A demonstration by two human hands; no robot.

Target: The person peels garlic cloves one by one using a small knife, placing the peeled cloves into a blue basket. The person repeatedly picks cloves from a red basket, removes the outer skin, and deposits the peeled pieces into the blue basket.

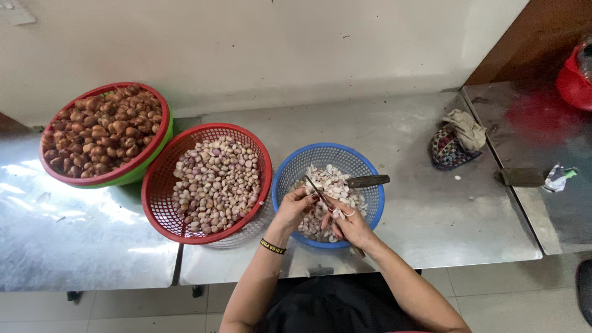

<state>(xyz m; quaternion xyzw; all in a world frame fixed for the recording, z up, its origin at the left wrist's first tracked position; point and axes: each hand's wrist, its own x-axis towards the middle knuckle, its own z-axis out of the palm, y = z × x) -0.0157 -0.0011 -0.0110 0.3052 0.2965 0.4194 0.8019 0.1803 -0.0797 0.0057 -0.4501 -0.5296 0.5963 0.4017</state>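
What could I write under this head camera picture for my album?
Two hands, left hand and right hand, work with a knife over a blue basket of peeled shallots.

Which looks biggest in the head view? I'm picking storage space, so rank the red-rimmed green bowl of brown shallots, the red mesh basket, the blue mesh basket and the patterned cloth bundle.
1-2. Red mesh basket and red-rimmed green bowl of brown shallots: too alike to rank.
3. Blue mesh basket.
4. Patterned cloth bundle, clearly smallest.
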